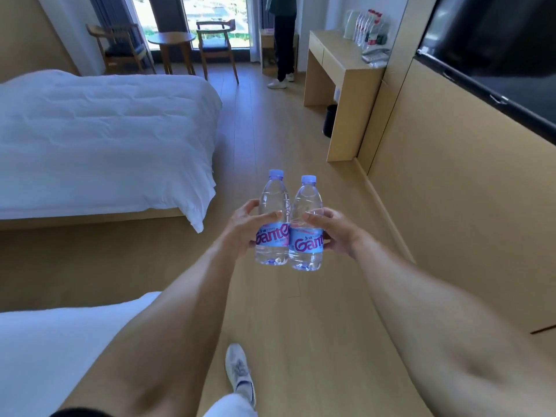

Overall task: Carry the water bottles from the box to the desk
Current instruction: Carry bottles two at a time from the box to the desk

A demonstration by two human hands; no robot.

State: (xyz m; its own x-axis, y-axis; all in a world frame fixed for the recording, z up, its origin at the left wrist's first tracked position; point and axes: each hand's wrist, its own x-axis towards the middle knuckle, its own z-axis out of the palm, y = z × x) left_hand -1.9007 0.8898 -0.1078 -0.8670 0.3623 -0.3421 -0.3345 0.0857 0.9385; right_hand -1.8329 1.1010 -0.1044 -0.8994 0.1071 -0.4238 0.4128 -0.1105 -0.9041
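The left hand [245, 228] has its grip curled round one clear plastic water bottle with a blue label [273, 219]; the right hand [334, 233] grips a second like bottle [307, 225]. Both stand upright, caps up, sides touching, held above the wooden floor [279, 139]. Beyond them to the right stands the pale wooden counter [340, 60], bearing more bottles [368, 28]. A person in dark trousers [284, 40] stands just left of the counter; a white bed [99, 139] lies well left of it.
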